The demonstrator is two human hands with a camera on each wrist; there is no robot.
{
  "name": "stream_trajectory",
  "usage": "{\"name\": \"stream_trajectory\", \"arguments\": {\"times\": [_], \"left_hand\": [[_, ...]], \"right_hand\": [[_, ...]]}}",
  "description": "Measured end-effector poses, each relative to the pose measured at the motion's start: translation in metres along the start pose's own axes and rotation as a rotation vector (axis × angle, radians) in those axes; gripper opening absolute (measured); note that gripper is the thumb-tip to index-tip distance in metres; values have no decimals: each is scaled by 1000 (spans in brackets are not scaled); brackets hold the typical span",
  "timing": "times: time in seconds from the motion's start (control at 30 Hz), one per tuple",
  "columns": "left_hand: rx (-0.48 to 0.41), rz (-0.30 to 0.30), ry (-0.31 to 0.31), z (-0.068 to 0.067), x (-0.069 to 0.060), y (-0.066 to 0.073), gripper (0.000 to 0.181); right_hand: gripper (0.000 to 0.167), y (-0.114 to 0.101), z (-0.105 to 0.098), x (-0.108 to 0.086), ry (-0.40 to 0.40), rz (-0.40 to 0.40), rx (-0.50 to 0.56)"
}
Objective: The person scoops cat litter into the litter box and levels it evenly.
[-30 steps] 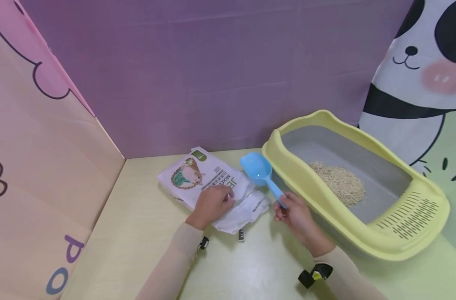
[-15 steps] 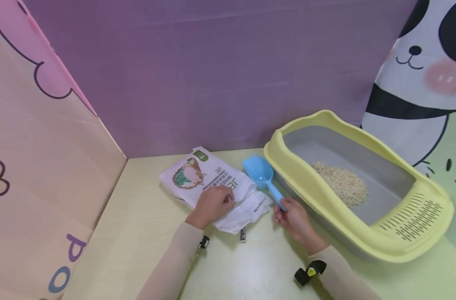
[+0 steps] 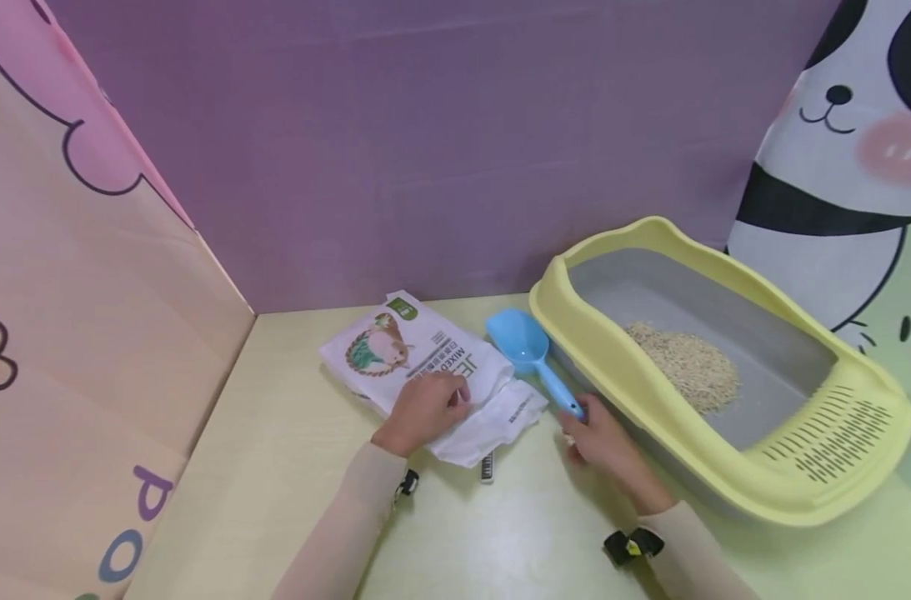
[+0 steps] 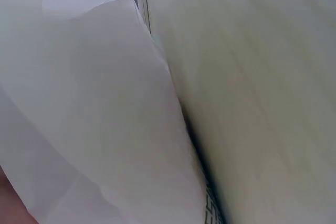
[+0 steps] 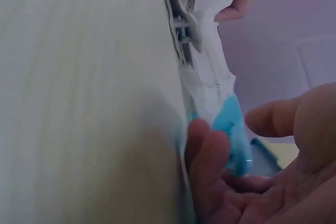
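Observation:
A blue scoop [image 3: 521,340] lies on the table between the bag and the litter box, bowl pointing away. My right hand [image 3: 608,446] is at the end of its handle; in the right wrist view the thumb [image 5: 273,119] and fingers [image 5: 210,156] stand apart, with the scoop [image 5: 231,129] beyond them. A white printed bag [image 3: 425,346], showing a small animal picture, lies flat on the table with its crumpled end toward me. My left hand [image 3: 425,408] rests on that bag, fingers bent; its fingertips are partly hidden. In the left wrist view the bag's white surface [image 4: 105,103] fills the left side.
A yellow-rimmed litter box [image 3: 620,358] stands at the right, a heap of pale pellets [image 3: 688,367] on its grey floor. A narrow black-and-white printed strip [image 3: 488,468] sticks out from under the bag. A purple backdrop [image 3: 387,167] rises behind the table [image 3: 275,467].
The right hand has slid back from the scoop's handle and its fingers have loosened, uncovering the handle's end. The scoop has come down onto the table. The left hand has stayed on the bag.

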State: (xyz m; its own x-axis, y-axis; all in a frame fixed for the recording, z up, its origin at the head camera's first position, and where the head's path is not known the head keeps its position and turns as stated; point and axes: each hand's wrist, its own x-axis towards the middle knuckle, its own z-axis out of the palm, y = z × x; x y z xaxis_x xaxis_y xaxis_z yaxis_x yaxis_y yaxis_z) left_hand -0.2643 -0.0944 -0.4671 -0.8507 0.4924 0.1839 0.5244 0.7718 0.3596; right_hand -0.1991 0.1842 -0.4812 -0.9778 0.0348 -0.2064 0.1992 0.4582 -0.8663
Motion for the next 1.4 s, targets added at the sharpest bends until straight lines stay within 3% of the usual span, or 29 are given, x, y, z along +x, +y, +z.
{"name": "stream_trajectory", "arguments": {"times": [0.13,0.3,0.43,0.57,0.67,0.77,0.83,0.93,1.03,1.17,1.27,1.4], "left_hand": [[-3,-14,-40,-1,-1,2,13],[-27,-8,-77,-5,-3,3,13],[-47,-10,-138,-14,-7,7,17],[-73,-17,-212,-25,-16,10,25],[-108,4,-252,-31,-27,10,32],[-127,33,-297,-36,-39,9,38],[-98,54,-335,-37,-44,9,47],[15,58,-386,-35,-50,13,78],[171,83,-326,-27,-51,19,87],[284,139,-124,-15,-49,29,51],[260,161,-41,-16,-47,31,26],[141,129,-37,-27,-47,24,16]], "right_hand": [[57,-9,-6,-15,50,-90,-254],[64,-25,-2,-33,91,-174,-468],[60,-34,5,-39,119,-259,-546],[36,-40,9,-34,137,-431,-569],[17,-44,9,-24,90,-526,-567],[13,-46,8,-12,19,-565,-582],[15,-50,7,-5,-43,-537,-617],[26,-55,8,3,-147,-431,-679],[47,-59,14,7,-214,-355,-738],[61,-62,22,9,-223,-322,-758],[55,-67,25,11,-179,-316,-708],[46,-78,25,13,-71,-370,-561]]}}
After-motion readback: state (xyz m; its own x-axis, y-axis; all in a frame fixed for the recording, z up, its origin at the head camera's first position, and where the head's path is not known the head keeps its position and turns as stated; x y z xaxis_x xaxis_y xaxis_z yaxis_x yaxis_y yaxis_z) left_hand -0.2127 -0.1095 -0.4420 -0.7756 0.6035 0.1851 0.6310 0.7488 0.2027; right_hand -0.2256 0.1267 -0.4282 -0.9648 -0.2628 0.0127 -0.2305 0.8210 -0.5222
